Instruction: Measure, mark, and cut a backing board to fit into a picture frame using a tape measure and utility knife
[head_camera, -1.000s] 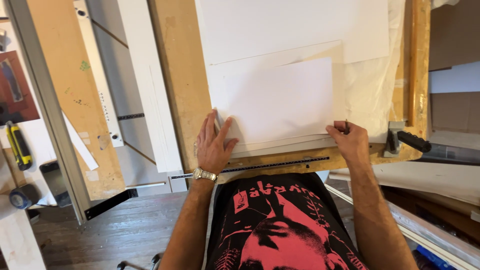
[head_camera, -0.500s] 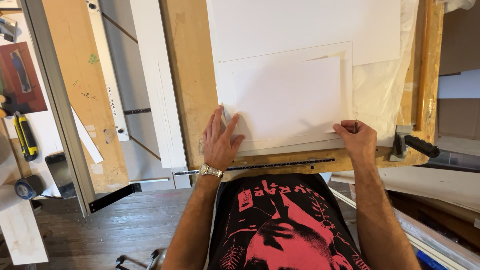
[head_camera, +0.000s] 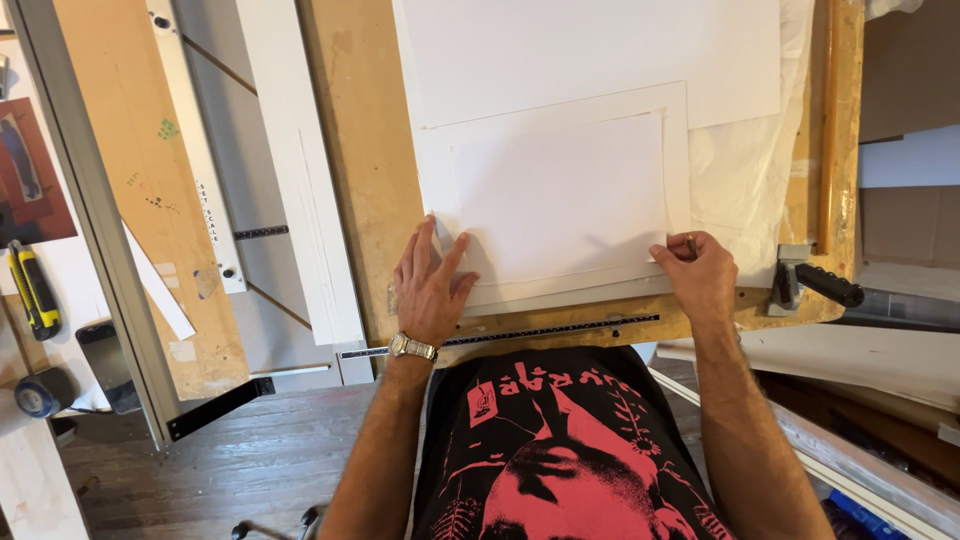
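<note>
A white sheet of paper (head_camera: 560, 195) lies on a slightly larger white mat board (head_camera: 676, 150) on the wooden work table (head_camera: 355, 150). My left hand (head_camera: 430, 285) presses flat with spread fingers on the lower left corner of the board and sheet. At the sheet's lower right corner my right hand (head_camera: 700, 270) is closed around a thin pencil-like tool (head_camera: 690, 243), whose tip touches the paper's edge. A larger white board (head_camera: 590, 50) lies behind them.
A black metal ruler strip (head_camera: 540, 330) runs along the table's near edge. A black-handled clamp (head_camera: 815, 285) sits at the right corner. Left of the table stand white boards and rails (head_camera: 300, 170); a yellow-black knife (head_camera: 35, 290), a phone (head_camera: 108, 365) and a tape roll (head_camera: 40, 392) lie at far left.
The camera view has shifted slightly. My right hand has moved a little up to the sheet's lower right corner; my left hand stays pressed on the lower left corner.
</note>
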